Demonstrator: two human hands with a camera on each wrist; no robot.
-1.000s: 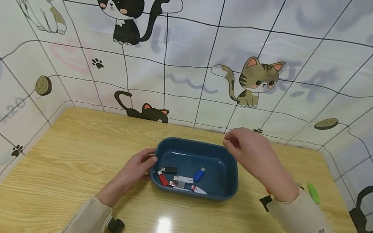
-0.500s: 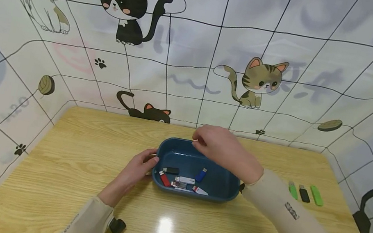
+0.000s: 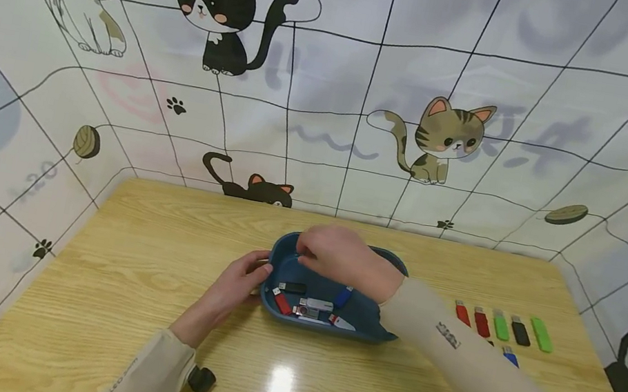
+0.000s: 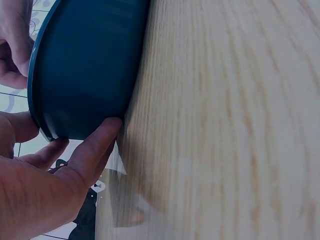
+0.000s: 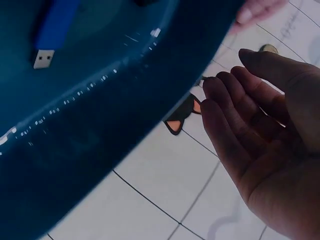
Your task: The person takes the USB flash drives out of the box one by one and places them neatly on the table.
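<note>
My left hand holds the left end of a dark blue plastic bin; in the left wrist view its fingers lie against the bin's outer wall. Several USB flash drives lie in the bin: a black one, a red one, a white one and a blue one among them. Over the bin's back left part hovers my right hand. The right wrist view shows that hand with loosely bent fingers and nothing in them, beside the bin's rim.
Right of the bin, more USB drives lie in a row on the wooden table: red, light green, black and others. A blue one is partly behind the right sleeve. A cat-patterned cloth wall rises behind.
My right hand has moved left from the bin's back right corner to above its back left part, uncovering more drives on the right. The left hand stays at the bin.
</note>
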